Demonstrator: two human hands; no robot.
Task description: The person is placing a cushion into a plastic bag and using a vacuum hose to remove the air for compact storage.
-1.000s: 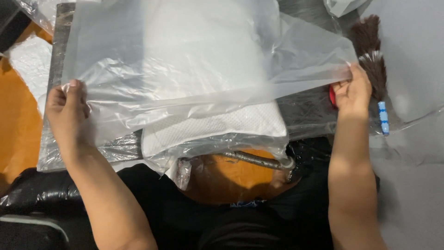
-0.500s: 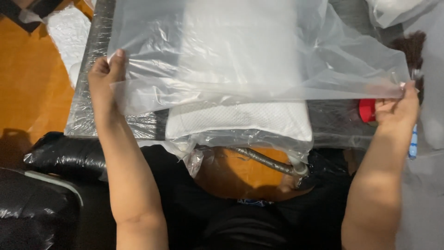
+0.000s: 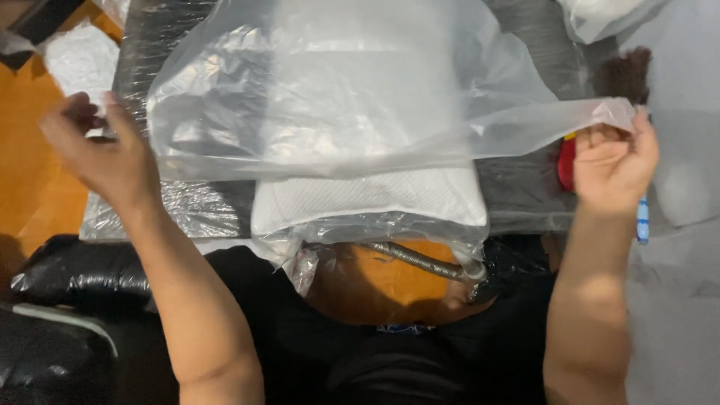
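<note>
Clear plastic bag (image 3: pixel 360 112) over white pillow (image 3: pixel 367 199)

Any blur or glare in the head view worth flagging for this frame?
Head view: the left hand is motion-blurred, fingers smeared; the right hand is sharper, pinching the clear plastic bag; the bag shows soft white glare that veils the white pillow beneath; the lower left corner sits in dark shadow.

Packing workshop, plastic bags (image 3: pixel 337 97), wrapped table (image 3: pixel 525 187), brush (image 3: pixel 622 75)

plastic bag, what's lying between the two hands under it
In the head view, a white folded textile lies between the left hand and right hand, under the clear plastic bag.
</note>
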